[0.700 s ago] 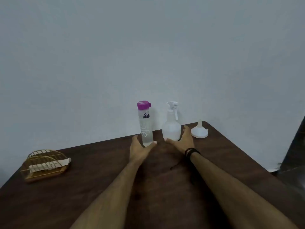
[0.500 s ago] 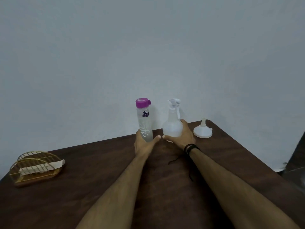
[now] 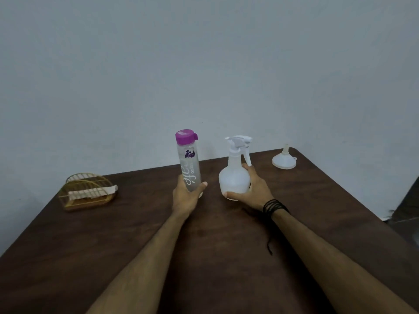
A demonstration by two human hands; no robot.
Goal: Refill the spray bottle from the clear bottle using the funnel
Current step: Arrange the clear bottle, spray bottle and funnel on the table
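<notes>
My left hand [image 3: 186, 197] grips the lower part of the clear bottle [image 3: 190, 168], which has a purple cap and stands nearly upright, leaning slightly left. My right hand [image 3: 254, 190] grips the round body of the white spray bottle [image 3: 234, 175], thumb under its front and fingers round its right side; its trigger head is screwed on. The white funnel [image 3: 284, 159] rests upside down, spout up, near the table's far right corner, apart from both hands.
The dark wooden table [image 3: 136, 234] ends at a pale wall behind. A gold wire rack [image 3: 87, 193] holding a white strip sits at the far left. The right table edge drops off to a dark floor [image 3: 405, 209].
Both hands have closed round the bottles and drawn them toward me, away from the wall. The two bottles now stand farther apart, and the funnel has stayed where it was.
</notes>
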